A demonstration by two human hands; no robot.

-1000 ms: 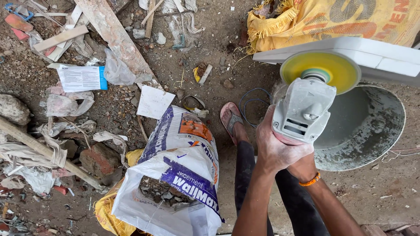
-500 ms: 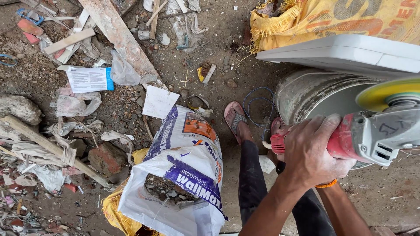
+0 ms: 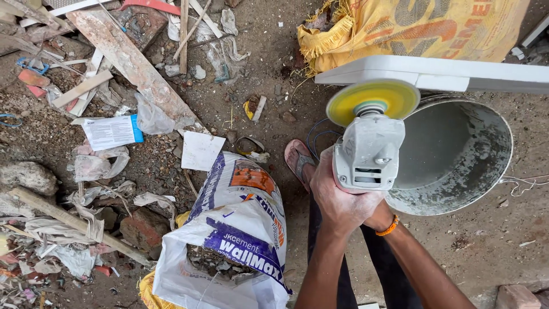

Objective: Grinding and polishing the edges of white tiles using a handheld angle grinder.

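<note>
Both hands wrap the rear handle of a grey angle grinder [image 3: 369,153], near frame centre, slightly toward 3 o'clock. Left hand [image 3: 337,197] is on top, fingers closed tight around the grip; right hand [image 3: 378,216] is mostly hidden beneath it, also clamped on the tool, orange wristband [image 3: 389,226] at the wrist. Grinder points to 12 o'clock, its yellow disc [image 3: 373,100] touching the lower edge of a white slab [image 3: 434,73] that runs toward 3 o'clock. Under the slab and tool, at 3 o'clock, sits a round metal pan [image 3: 463,154] crusted with grey cement. At 9 o'clock of the hands, a foot in a sandal [image 3: 298,160] on the dirt floor [image 3: 274,46]. At 7 o'clock, an open white-and-purple putty bag [image 3: 237,234] with rubble inside. At 12 to 1 o'clock, a yellow cement sack [image 3: 412,26]. From 9 to 11 o'clock, debris: a wooden plank [image 3: 128,63], a printed paper sheet [image 3: 111,131], a white tile piece [image 3: 201,150], bricks, scraps of plastic.
</note>
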